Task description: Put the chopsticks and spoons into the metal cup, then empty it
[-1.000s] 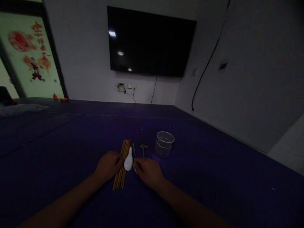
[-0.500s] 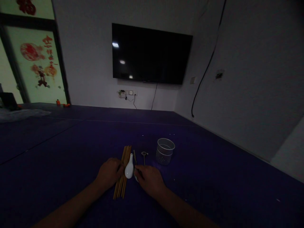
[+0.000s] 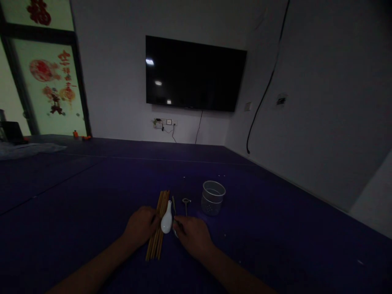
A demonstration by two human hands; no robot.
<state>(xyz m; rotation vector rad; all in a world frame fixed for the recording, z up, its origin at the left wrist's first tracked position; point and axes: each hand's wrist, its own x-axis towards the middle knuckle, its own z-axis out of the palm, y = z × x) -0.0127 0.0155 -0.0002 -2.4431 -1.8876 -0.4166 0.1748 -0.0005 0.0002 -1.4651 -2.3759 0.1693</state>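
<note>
Several wooden chopsticks (image 3: 154,248) lie side by side on the dark purple surface, with my left hand (image 3: 142,224) closed over their middle. Just right of them rests a white soup spoon (image 3: 166,223), handle pointing away from me. My right hand (image 3: 193,235) pinches a slim metal spoon (image 3: 173,202) beside it; the fingers cover its middle, and a bit of its bowl shows below them. Another metal utensil (image 3: 185,202) with a ring-like end lies close by, its lower part hidden behind my right hand. Beyond that hand, a round metal utensil holder (image 3: 211,205) with small holes stands upright.
Small white specks are scattered on the purple surface (image 3: 92,192). Clear plastic sheeting (image 3: 33,150) and a dark object (image 3: 14,132) lie at the far left. A television (image 3: 194,73) hangs on the back wall, and a black cable (image 3: 263,98) runs down the right wall.
The whole view has shifted slightly, so everything appears a little lower. Both hands and the utensils keep the same places relative to each other.
</note>
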